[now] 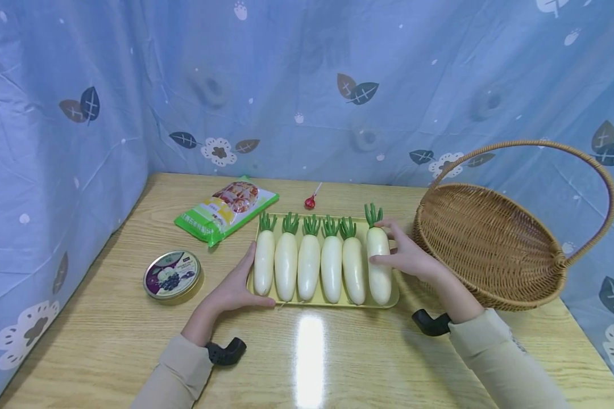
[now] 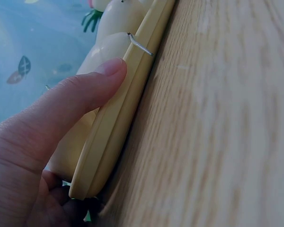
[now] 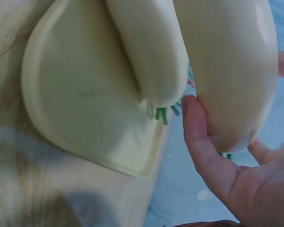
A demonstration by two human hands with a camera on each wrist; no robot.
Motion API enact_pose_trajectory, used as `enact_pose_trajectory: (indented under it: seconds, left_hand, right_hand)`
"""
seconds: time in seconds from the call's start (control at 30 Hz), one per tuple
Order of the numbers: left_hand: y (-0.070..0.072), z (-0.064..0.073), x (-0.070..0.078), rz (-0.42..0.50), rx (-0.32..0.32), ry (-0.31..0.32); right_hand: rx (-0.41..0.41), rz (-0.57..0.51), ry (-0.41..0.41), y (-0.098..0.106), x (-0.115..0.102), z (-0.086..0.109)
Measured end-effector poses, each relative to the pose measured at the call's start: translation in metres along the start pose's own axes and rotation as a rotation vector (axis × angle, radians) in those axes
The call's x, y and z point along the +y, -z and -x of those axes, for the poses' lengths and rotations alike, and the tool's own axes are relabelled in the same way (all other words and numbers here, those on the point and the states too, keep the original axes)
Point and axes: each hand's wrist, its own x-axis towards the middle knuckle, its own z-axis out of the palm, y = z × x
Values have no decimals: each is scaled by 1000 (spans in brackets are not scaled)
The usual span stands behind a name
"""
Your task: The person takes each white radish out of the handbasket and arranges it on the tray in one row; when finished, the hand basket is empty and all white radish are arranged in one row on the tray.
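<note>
A pale yellow tray (image 1: 395,296) bears a row of white radishes (image 1: 309,267) with green leafy tops. My left hand (image 1: 232,288) grips the tray's left end; the left wrist view has the thumb on the front rim (image 2: 114,111), with the other fingers curled near the corner, partly hidden. At the right end, my right hand (image 1: 408,257) holds one white radish (image 1: 380,281) between thumb and fingers. In the right wrist view this radish (image 3: 232,71) is lifted over the tray floor (image 3: 85,71), apart from its neighbour (image 3: 149,52).
A wicker basket (image 1: 483,238) with a tall handle stands close on the right. Behind the tray lie a green food packet (image 1: 230,207) and a red-wrapped lollipop (image 1: 310,201). A round tin (image 1: 171,275) sits at left. A blue patterned curtain (image 1: 297,85) encloses the table.
</note>
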Motion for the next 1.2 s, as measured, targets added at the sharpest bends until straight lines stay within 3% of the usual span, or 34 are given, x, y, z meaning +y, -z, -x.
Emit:
enact_pose_trajectory:
  seconds: [0.47,1.2]
  left_hand:
    - [0,2,3,-5,-1,18]
    - [0,-2,0,-11,-4,-4]
  right_hand:
    - [26,16,-5,-8,21,-11]
    - [-5,73,-102,-8,28,-21]
